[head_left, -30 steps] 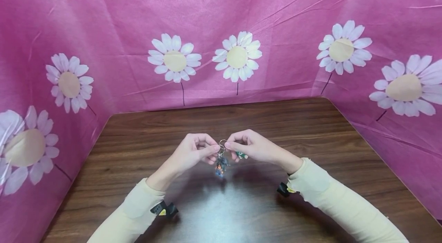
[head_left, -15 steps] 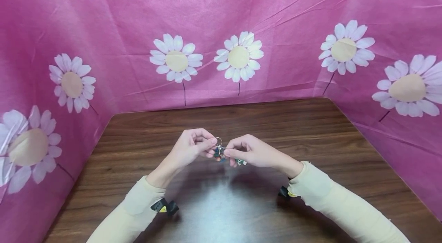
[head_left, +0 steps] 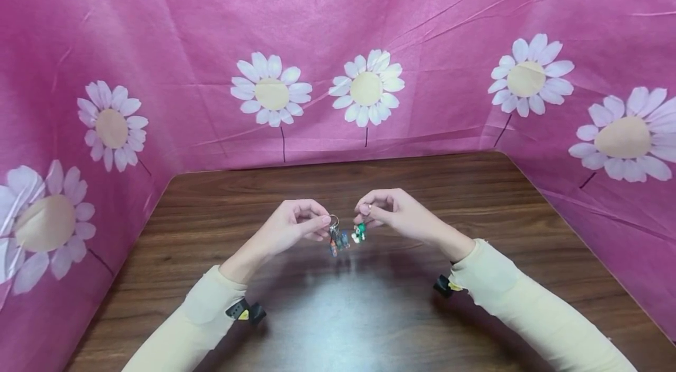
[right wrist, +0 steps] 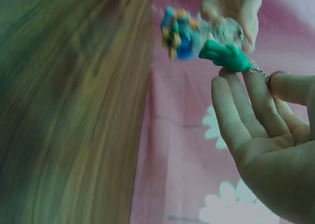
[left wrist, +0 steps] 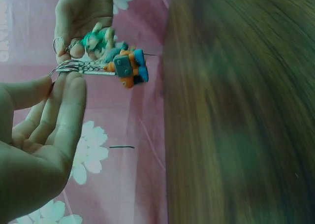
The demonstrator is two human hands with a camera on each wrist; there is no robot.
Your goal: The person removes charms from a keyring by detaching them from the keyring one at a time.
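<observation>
Dangling over the desk (head_left: 338, 325), the green figure (head_left: 360, 232) hangs roughly lengthwise off a chain (right wrist: 260, 72) the right hand (head_left: 399, 215) pinches. Just left of it, not touching, there's the charm bunch (head_left: 339, 240) on a ring (head_left: 337, 217) the left hand (head_left: 292, 224) has pinched too.

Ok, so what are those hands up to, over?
Left hand holds bunch of figures. Right hand holds green figure, apart from bunch. Nothing visible in the way.

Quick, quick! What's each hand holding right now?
Left hand: closed, pinching a ring with little toys hanging from it.
Right hand: closed, holding the green toy by its chain.
</observation>
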